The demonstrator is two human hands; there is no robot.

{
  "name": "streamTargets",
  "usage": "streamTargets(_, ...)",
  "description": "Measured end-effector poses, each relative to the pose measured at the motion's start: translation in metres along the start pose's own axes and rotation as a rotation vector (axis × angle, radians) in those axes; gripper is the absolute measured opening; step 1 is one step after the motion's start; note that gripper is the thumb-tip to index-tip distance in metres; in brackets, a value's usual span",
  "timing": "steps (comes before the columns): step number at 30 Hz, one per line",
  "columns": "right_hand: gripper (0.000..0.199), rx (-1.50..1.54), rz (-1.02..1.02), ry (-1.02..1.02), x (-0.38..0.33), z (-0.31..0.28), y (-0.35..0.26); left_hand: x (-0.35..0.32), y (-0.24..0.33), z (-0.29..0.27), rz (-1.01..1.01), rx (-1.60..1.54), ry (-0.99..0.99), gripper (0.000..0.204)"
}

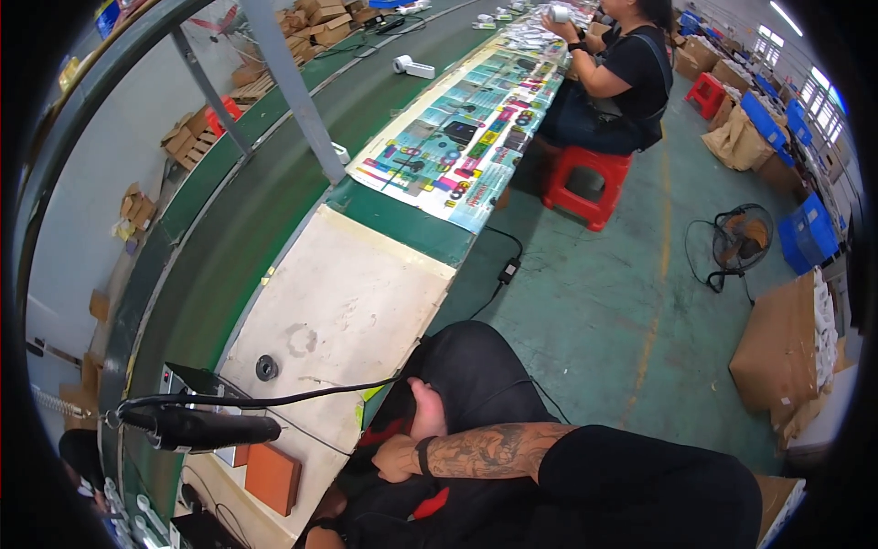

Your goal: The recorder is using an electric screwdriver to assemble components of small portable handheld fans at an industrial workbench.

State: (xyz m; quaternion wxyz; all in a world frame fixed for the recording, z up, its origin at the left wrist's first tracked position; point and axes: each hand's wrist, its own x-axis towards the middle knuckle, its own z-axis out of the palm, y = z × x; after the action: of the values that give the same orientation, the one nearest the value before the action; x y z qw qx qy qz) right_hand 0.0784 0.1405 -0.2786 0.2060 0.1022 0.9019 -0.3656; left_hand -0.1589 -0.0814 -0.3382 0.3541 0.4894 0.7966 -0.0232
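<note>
My right hand (396,457) rests in my lap at the end of a tattooed forearm with a dark wristband. Its fingers are curled, and I cannot make out what lies inside them. Just beyond it is a patch of bare skin (426,410), perhaps a foot, against my dark trousers (485,371). My left hand (335,501) is mostly lost in shadow at the lower edge, so its fingers do not show. Left of my lap, a black cylindrical tool (215,428) with a thick cable hangs over the pale bench (352,274). An orange-brown block (273,479) and a black ring (266,368) lie there.
A green conveyor (206,284) runs along the bench's left, beside a grey metal post (293,87). Farther along, a co-worker on a red stool (587,183) holds a white round part (559,14). To the right stand a floor fan (742,238) and a cardboard box (776,343).
</note>
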Motion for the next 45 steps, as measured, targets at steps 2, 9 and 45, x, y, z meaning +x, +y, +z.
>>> streamTargets(2,0.044,0.02,0.037,0.022,-0.009,-0.001,0.011,0.013,0.005,-0.002,0.0,0.214,-0.189,0.034)
streamTargets(9,0.044,0.031,0.036,-0.008,-0.018,-0.01,0.006,0.024,-0.013,0.011,0.041,0.284,-0.108,0.05)
streamTargets(45,0.048,-0.018,-0.022,0.008,-0.037,-0.022,-0.012,-0.043,0.102,-0.065,-0.184,0.136,0.191,0.059)
